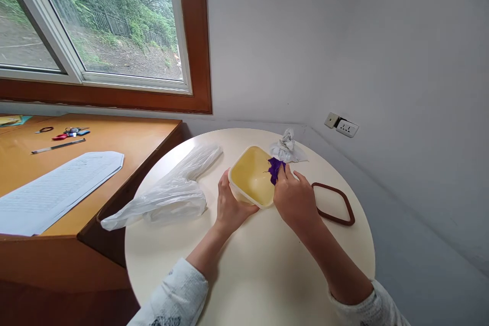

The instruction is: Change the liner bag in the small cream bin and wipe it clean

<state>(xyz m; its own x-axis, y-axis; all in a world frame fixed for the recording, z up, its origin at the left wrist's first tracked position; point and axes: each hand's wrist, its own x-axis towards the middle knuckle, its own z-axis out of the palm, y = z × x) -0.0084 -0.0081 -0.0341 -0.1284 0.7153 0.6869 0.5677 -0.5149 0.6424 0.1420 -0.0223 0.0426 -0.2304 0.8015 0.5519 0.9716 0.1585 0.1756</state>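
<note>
A pale yellow plastic container [248, 173] with rounded corners is tilted over the round table, its open top facing up. My left hand [230, 206] grips it by its left side, fingers behind the wall and thumb along the near edge. In my right hand [296, 193] is a crumpled purple cloth [275, 169] with frayed threads, pinched at the container's right rim. Part of the cloth and the container's right side are hidden by the fingers. To the right lies a brown-rimmed lid [349, 211], flat on the table.
A clear plastic bag [175, 191] spreads over the round table's [248, 275] left side. Behind the container sits a knotted white bag [286, 148]. The wooden desk [153, 137] at left bears papers [57, 188], a pen [57, 146] and keys [72, 133]. A wall socket [347, 128] is beyond.
</note>
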